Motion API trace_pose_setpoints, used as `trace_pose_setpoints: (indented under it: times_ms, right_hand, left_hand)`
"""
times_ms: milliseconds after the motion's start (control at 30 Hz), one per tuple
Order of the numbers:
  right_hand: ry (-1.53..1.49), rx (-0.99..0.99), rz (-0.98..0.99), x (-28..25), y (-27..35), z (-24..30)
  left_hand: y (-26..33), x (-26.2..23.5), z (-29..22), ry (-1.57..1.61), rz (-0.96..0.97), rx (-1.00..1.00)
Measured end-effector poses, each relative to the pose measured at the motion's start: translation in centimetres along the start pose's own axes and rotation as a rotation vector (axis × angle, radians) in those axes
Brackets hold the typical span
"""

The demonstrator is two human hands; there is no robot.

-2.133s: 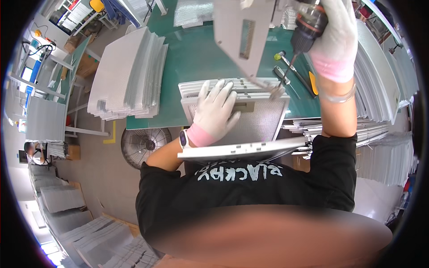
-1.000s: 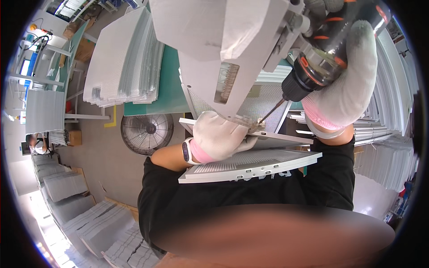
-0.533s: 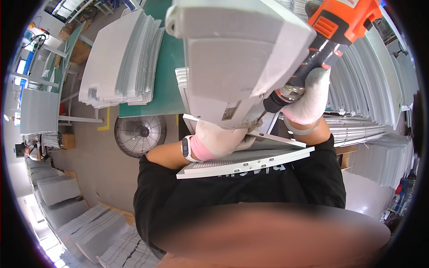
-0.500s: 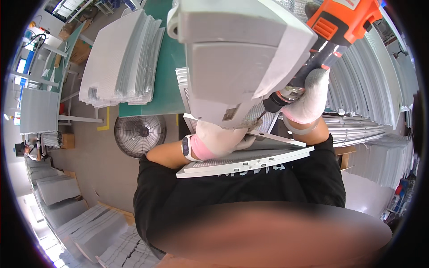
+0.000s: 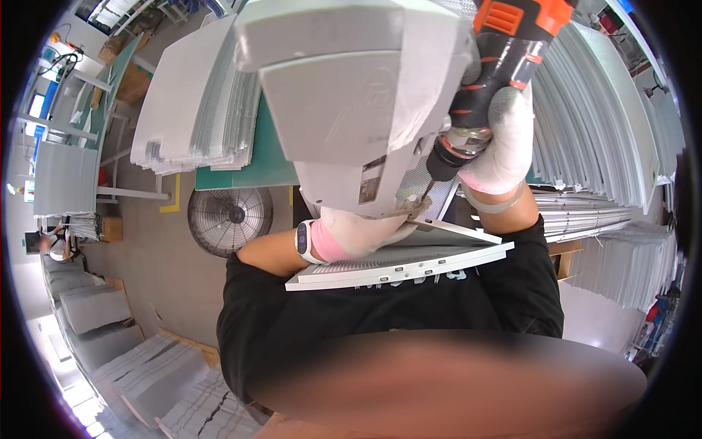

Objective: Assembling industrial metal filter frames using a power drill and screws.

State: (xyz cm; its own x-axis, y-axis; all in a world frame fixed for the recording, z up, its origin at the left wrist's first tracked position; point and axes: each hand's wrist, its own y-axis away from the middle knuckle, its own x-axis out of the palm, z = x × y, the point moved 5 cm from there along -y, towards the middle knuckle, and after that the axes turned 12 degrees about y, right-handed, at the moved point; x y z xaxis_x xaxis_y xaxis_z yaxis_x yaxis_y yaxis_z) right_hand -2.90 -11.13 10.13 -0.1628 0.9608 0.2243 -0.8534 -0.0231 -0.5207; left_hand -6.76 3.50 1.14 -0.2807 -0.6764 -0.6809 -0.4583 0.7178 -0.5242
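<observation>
My right hand (image 5: 510, 139), in a white glove, wraps round an orange and black cordless drill (image 5: 475, 106). Its thin bit slants down to the raised edge of a white metal-framed panel (image 5: 457, 230). My left hand (image 5: 347, 233), gloved in white with a pink cuff, lies over that panel near the bit's tip. Its fingers are bent together there, but what they hold is hidden. A bulky grey machine housing (image 5: 351, 110) hangs in front and covers part of this hand. Another white-framed panel (image 5: 398, 276) lies underneath, close against my body.
White mesh panels stand in a stack (image 5: 186, 102) on the green table (image 5: 278, 146) at left. More panels (image 5: 596, 117) are packed upright at right. A round floor fan (image 5: 230, 216) stands left of my arm. A person (image 5: 58, 245) is far left.
The grey housing has shifted left. The drill has swung left and stands steeper, its bit now plainly visible at the panel edge. My left hand has barely moved.
</observation>
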Motion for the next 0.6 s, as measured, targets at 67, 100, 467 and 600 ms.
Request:
trace_pose_setpoints:
  times_ms: [67, 100, 467, 600]
  right_hand:
    - [-0.085, -0.029, 0.049, -1.0, 0.8, -1.0]
    - [-0.158, -0.029, -0.022, -1.8, 1.3, -1.4]
    - [-0.041, -0.087, -0.005, 0.5, -0.1, 0.7]
    - [-0.071, -0.073, -0.114, 0.6, 0.7, 0.0]
  left_hand:
    - [0.0, -0.2, -0.1, -0.011, -0.014, 0.003]
    - [-0.1, -0.2, 0.0, -0.012, -0.019, 0.007]
    - [0.9, 0.6, 1.0, 0.104, 0.028, -0.078]
    - [-0.2, -0.2, 0.8, 0.13, 0.067, -0.153]
